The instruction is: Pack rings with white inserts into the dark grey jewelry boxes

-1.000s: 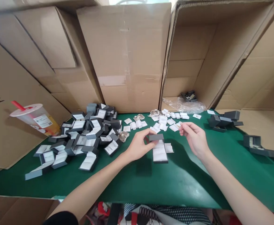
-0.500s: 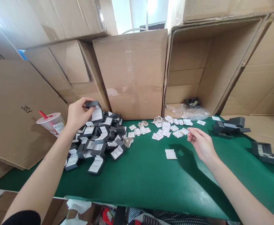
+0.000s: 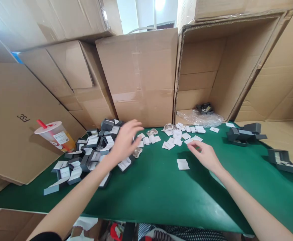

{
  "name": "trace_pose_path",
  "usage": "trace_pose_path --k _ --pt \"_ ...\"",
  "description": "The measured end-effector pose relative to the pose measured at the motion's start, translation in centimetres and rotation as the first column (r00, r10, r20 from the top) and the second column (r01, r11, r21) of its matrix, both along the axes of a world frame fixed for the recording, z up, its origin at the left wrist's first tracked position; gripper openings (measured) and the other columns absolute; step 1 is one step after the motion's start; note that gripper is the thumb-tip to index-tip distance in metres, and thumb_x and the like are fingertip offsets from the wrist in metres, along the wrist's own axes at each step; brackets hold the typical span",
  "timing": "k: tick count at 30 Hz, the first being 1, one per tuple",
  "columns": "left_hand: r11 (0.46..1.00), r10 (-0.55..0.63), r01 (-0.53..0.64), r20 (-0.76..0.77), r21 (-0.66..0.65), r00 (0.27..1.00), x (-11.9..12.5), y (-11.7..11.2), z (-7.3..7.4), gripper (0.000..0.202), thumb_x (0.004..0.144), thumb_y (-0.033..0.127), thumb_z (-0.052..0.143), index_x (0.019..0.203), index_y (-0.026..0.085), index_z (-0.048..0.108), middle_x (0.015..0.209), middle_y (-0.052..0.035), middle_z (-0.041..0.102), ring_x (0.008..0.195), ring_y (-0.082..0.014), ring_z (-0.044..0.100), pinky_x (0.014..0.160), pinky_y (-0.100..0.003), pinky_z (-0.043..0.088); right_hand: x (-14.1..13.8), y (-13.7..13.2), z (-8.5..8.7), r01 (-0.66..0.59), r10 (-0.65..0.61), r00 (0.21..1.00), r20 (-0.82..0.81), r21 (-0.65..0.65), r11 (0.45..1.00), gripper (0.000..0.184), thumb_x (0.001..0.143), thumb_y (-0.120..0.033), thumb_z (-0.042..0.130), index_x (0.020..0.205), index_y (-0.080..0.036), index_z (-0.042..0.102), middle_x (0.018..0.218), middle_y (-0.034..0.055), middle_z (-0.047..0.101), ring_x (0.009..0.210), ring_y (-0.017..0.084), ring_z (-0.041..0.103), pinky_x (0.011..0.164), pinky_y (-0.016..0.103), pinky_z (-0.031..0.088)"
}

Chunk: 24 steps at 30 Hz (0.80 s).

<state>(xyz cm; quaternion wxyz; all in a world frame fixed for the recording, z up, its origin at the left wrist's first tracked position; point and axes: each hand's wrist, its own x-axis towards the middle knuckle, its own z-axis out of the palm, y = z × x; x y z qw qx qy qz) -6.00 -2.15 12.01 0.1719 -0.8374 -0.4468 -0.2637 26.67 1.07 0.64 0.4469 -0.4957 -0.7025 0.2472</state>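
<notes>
Boxes [image 3: 85, 163], small, matte dark grey, rigid and rectangular, hinged lids mostly open over white lining: heaped at centre-left of the frame, overlapping at mixed tilts. Left hand [image 3: 126, 140] in front of the heap's right side in view, fingers spread apart, back of the hand toward the camera; cannot tell whether it touches the heap. Right hand [image 3: 204, 154], right of frame centre: thumb and forefinger close together near the white slips [image 3: 177, 135]; cannot tell whether anything thin is pinched. Slips are papery, flat or folded, loosely scattered. 1 white insert [image 3: 183, 164], roughly square with a creased edge, lies below them, left of the right hand. Crumpled greyish-brown scrap [image 3: 137, 152] just beside the heap's right side. Work surface [image 3: 149, 190]: smooth green, soft gloss at lower right. Further dark boxes [image 3: 245, 134] toward the right edge. Upper right: open corrugated carton [image 3: 199, 60], wrinkled clear film [image 3: 199, 118] at its base. Left: tapered translucent cup [image 3: 57, 135], red straw [image 3: 41, 124], orange contents low down.
</notes>
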Motion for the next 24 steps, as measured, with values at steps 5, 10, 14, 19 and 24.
trace_pose_path --k 5,10,14,19,24 --pt "0.971 -0.078 0.041 -0.151 -0.234 0.985 5.2 2.7 -8.1 0.049 0.089 0.042 0.047 0.132 0.020 0.044 0.150 -0.0126 0.027 0.141 -0.0330 0.015 0.111 -0.056 0.018 -1.1 0.2 -1.9 -0.140 0.066 0.872 0.486 0.118 0.983 0.036 0.087 -0.039 0.047 0.119 -0.025 0.058 0.135 0.0104 0.049 0.126 0.030 0.042 0.097 0.051 0.038" --pt "0.923 0.012 -0.045 -0.089 -0.383 0.996 5.8 4.7 -11.8 0.048 0.093 0.050 0.034 0.131 0.024 0.048 0.148 -0.0090 0.033 0.140 -0.0332 0.015 0.111 -0.059 0.013 -1.3 0.0 -2.1 -0.175 0.120 0.819 0.562 0.045 0.984 0.038 0.091 -0.041 0.039 0.123 -0.028 0.055 0.138 0.0103 0.047 0.129 0.029 0.039 0.099 0.053 0.035" --pt "0.923 -0.047 0.015 -0.075 -0.384 0.996 5.3 4.6 -11.4 0.045 0.094 0.045 0.035 0.131 0.024 0.048 0.148 -0.0074 0.034 0.141 -0.0306 0.015 0.113 -0.056 0.014 -1.0 0.2 -1.1 -0.202 0.148 0.828 0.541 0.041 0.979 0.034 0.089 -0.040 0.045 0.117 -0.027 0.059 0.129 0.0102 0.055 0.124 0.028 0.046 0.096 0.052 0.038" --pt "0.901 -0.250 0.198 -0.088 -0.386 0.964 5.7 3.6 -10.4 0.043 0.095 0.034 0.037 0.138 0.027 0.038 0.149 -0.0056 0.031 0.141 -0.0267 0.018 0.114 -0.051 0.018 3.6 2.9 0.9 -0.078 -0.060 0.856 0.513 0.243 0.967 0.028 0.089 -0.036 0.046 0.105 -0.023 0.064 0.113 0.0085 0.065 0.108 0.027 0.057 0.090 0.048 0.043" --pt "0.853 -0.424 0.353 -0.115 -0.384 0.898 7.5 1.6 -9.8 0.046 0.093 0.023 0.040 0.139 0.024 0.034 0.151 -0.0085 0.027 0.140 -0.0252 0.023 0.114 -0.048 0.023 11.4 4.6 0.1 0.524 -0.702 0.519 0.488 0.467 0.712 0.044 0.085 -0.034 0.048 0.124 -0.015 0.053 0.135 0.0185 0.046 0.125 0.037 0.038 0.092 0.052 0.036"
